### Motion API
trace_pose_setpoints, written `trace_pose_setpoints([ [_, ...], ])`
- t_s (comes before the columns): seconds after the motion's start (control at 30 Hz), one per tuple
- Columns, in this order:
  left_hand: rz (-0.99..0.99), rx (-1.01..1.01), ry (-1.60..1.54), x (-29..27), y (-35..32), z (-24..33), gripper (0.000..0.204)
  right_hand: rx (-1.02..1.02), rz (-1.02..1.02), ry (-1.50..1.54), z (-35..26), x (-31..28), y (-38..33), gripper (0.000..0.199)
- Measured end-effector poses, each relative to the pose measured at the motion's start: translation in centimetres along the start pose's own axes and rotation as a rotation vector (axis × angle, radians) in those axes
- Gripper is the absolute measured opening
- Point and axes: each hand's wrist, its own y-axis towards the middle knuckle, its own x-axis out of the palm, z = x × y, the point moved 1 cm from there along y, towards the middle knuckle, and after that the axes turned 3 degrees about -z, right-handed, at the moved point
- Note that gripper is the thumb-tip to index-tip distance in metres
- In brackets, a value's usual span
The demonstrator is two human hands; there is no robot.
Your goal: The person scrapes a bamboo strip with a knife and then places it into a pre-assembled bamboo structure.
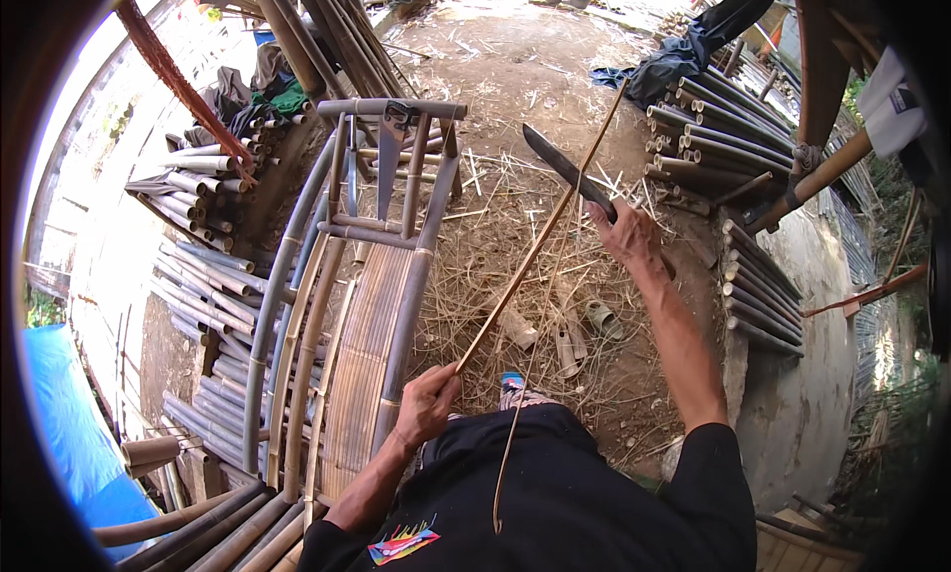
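- In the head view, the left hand (pixel 426 406), low and left of the middle, has its fingers closed around the lower end of a strip (pixel 540 241).
- The strip slants from that fist to the upper right, its far tip ending near the dark tarp (pixel 662 69).
- The right hand (pixel 631 240), right of the middle, has its fingers wrapped around the handle of a machete (pixel 557 159); the blade points to the upper left.
- Blade and strip cross just above the frame's middle; whether the edge bites into the strip, I cannot tell.
- A thin sliver (pixel 509 443) runs from near the crossing down to the lower middle, over the black shirt (pixel 584 493).
- Left of the middle stands a bamboo bench (pixel 367 344) with a slatted seat; a saw (pixel 389 166) hangs at its upper end.
- Shavings (pixel 485 237) litter the ground in the middle, with short bamboo offcuts (pixel 569 349) lying among them, below the strip.
- Bamboo poles (pixel 213 300) lie stacked at the left; more stacks (pixel 738 126) lie at the upper right and right.
- A blue sheet (pixel 69 433) spreads at the lower left edge.
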Motion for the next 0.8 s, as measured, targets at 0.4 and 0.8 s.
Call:
trace_pose_setpoints([
  [0.4,0.067,-0.036,0.146,-3.8,-7.6,-8.7,0.016,0.045,-0.052,-0.212,2.7,-1.5,2.3,0.067],
  [0.8,0.069,-0.13,0.279,-8.3,-16.6,-14.9,0.023,0.777,0.157,-0.177,13.7,-11.2,5.2,0.093],
])
